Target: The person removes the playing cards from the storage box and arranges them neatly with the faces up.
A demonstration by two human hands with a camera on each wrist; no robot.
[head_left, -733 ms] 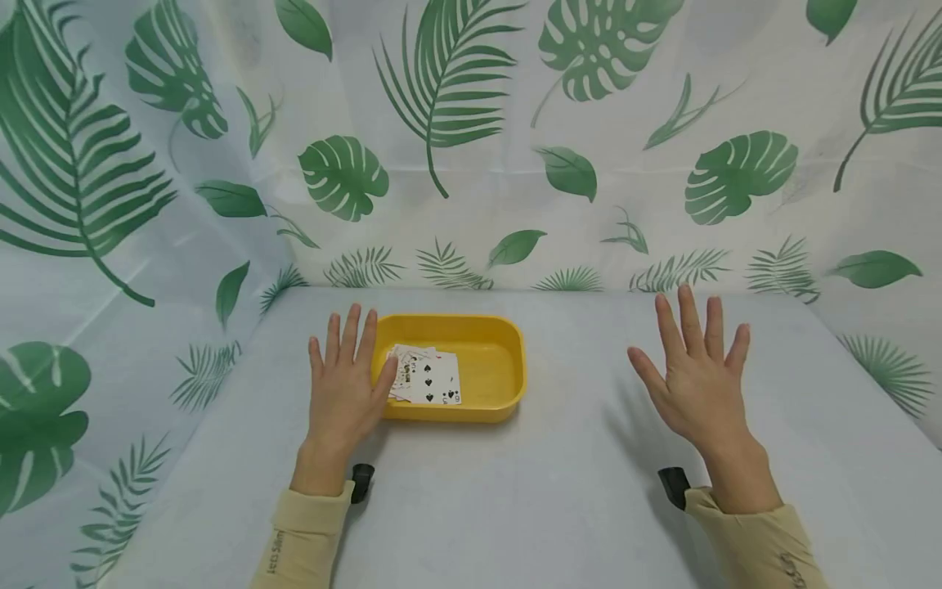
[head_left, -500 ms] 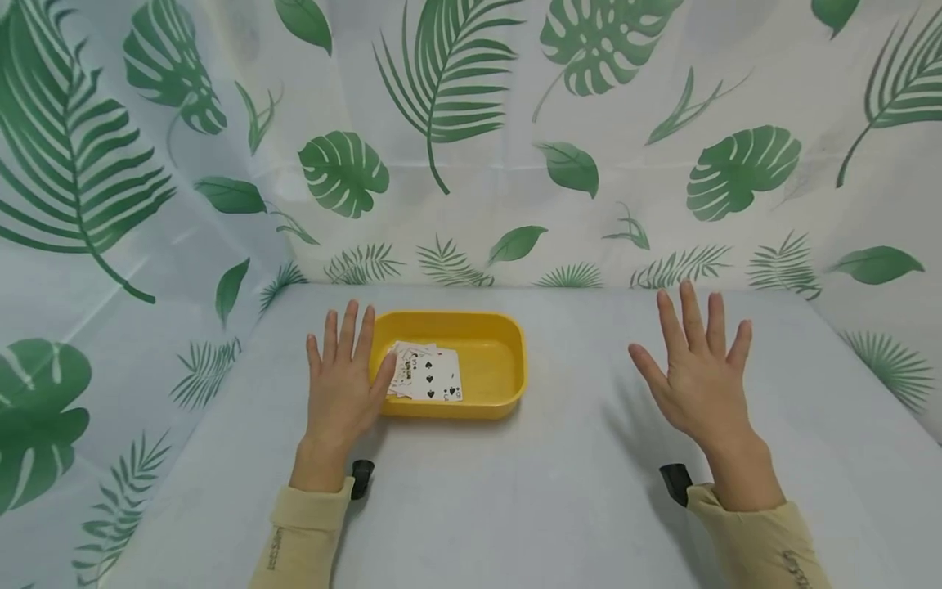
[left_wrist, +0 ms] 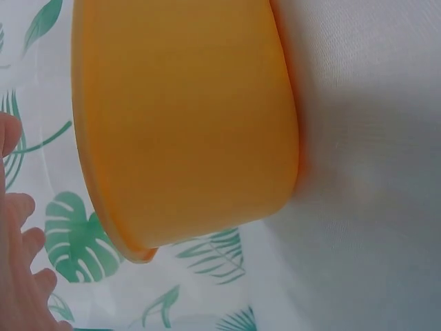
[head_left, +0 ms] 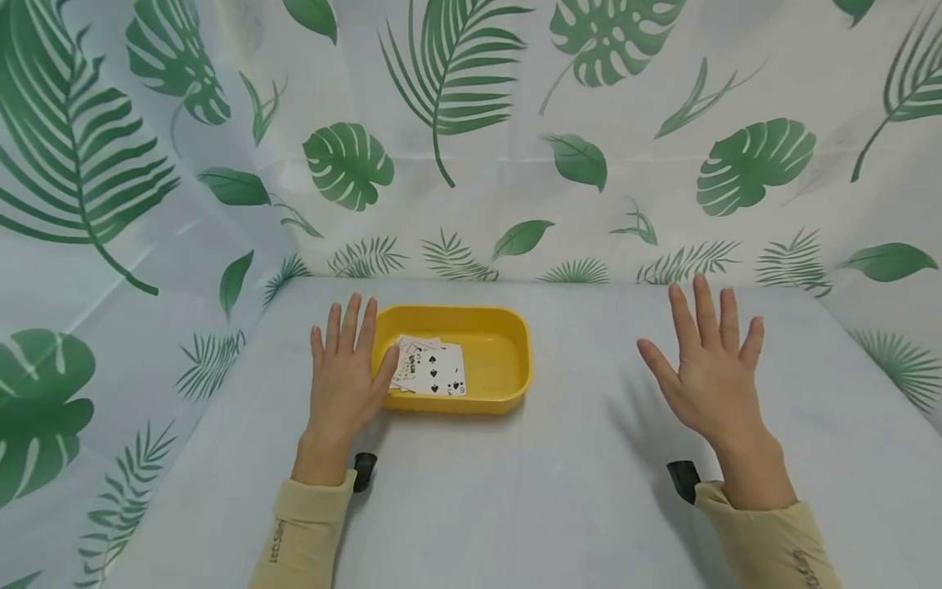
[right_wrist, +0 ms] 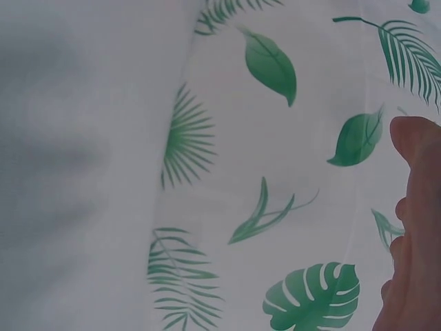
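Observation:
Several playing cards (head_left: pixel 445 370) lie in a loose pile in the left half of a yellow tray (head_left: pixel 495 406). My left hand (head_left: pixel 342 384) is held palm down with straight fingers over the tray's left end, hiding that end and part of the cards in the head view. The left wrist view shows the tray's outer wall (left_wrist: pixel 186 124) close by, with the fingers at the left edge. My right hand (head_left: pixel 717 384), fingers spread and holding nothing, hovers above the white table well right of the tray. Its fingers (right_wrist: pixel 417 207) show at the right edge of the right wrist view.
A white table (head_left: pixel 574 474) carries the tray. White cloth with green leaf prints (head_left: pixel 508 155) rises along the back and both sides. A small black piece (head_left: pixel 683 481) sticks out at the right cuff, and another black piece (head_left: pixel 365 472) at the left.
The head view has shifted slightly, so the tray and backdrop sit a little higher and further right. Both hands keep the same spread pose, and the cards stay as they lay.

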